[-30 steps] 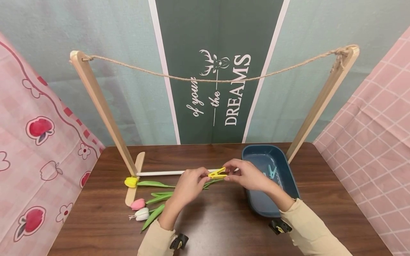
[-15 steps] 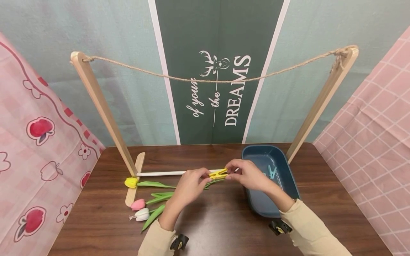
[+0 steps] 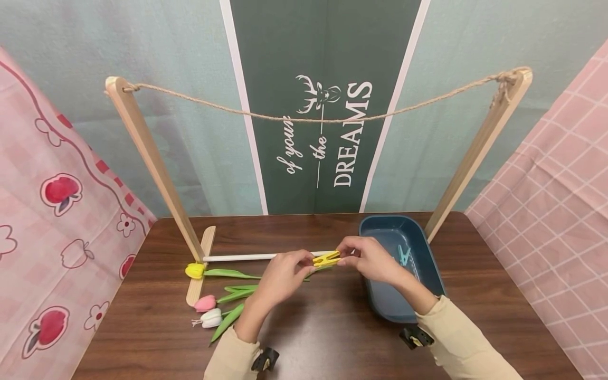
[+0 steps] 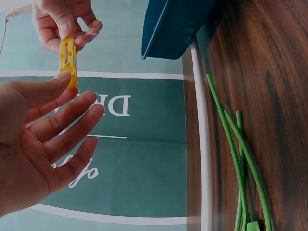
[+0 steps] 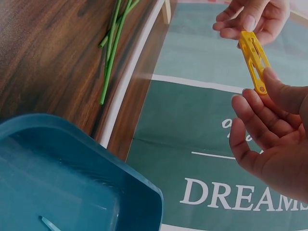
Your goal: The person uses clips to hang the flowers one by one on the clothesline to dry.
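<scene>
Both hands hold one yellow clothespin [image 3: 326,258] between them above the table. My left hand [image 3: 281,275] pinches its left end between thumb and forefinger, while the other fingers stay loosely extended in the left wrist view. At the right end, the thumb and fingertips of my right hand [image 3: 368,259] pinch the clothespin's two arms, one above the other. The right wrist view shows the clothespin [image 5: 254,62] side-on, slanting from one hand to the other. Just behind the right hand lies a light blue clothespin [image 3: 404,255] in the dark blue basin [image 3: 429,264].
A twine rope [image 3: 313,121] sags between two wooden posts [image 3: 154,169] behind the hands. A white rod [image 3: 242,257] runs low between them. Yellow [image 3: 195,271], pink [image 3: 205,303] and white [image 3: 211,317] artificial tulips lie on the table at left, their stems passing under the left hand.
Both hands and the yellow clothespin have shifted slightly to the right. The gap between the clothespin's arms at the right end looks a little narrower. The tulips, basin and rope are unchanged.
</scene>
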### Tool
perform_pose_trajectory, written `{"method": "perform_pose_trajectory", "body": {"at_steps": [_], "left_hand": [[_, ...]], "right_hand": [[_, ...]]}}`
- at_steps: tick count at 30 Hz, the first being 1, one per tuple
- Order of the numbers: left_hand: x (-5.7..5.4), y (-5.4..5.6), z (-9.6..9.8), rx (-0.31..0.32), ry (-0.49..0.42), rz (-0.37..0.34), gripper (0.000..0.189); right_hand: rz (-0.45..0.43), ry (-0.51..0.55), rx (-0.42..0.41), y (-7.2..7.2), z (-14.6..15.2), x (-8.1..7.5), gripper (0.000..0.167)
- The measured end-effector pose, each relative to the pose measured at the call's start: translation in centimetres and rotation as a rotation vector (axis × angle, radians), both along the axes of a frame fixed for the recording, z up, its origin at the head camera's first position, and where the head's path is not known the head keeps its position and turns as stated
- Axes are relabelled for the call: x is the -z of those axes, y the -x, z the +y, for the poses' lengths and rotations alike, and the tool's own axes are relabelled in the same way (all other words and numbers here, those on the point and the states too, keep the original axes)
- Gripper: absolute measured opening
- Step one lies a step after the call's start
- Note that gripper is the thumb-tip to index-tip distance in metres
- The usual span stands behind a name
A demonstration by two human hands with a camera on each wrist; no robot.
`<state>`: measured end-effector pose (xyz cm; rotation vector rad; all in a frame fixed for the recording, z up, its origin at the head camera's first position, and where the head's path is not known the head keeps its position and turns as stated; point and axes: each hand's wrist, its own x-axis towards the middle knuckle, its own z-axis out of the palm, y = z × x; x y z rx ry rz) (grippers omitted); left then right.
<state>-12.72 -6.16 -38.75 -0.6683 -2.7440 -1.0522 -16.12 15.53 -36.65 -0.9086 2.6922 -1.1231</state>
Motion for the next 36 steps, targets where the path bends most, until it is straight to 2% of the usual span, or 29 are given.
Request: {"method": "perform_pose_trajectory", "body": {"at_steps": [7,13,27,31,36], "left_hand": [[0.2,0.1,-0.5,-0.007,-0.005,0.025,0.013],[0.2,0.2,-1.4,-0.037,0.004,0.031,0.015],[0.9,0.2,-3.6,-0.128,0.007,-0.034,0.011],[1.5,0.3,-4.0,-0.136,0.003,-0.039,0.010],[2.1,0.6,-4.4,-0.135,0.009,-0.079,0.011]], "right_hand": [[0.004,-0.007,0.022,0.0,0.1,-0.4,0.011],[-0.014,-0.016,0.059,0.0,0.2,-0.7,0.010],[-0.004,-0.021,0.075,0.0,0.7,-0.5,0.009],[0.008,-0.024,0.080,0.0,0.7,-0.5,0.009],[0.031,-0.034,0.079,0.1,0.8,-0.4,0.009]]}}
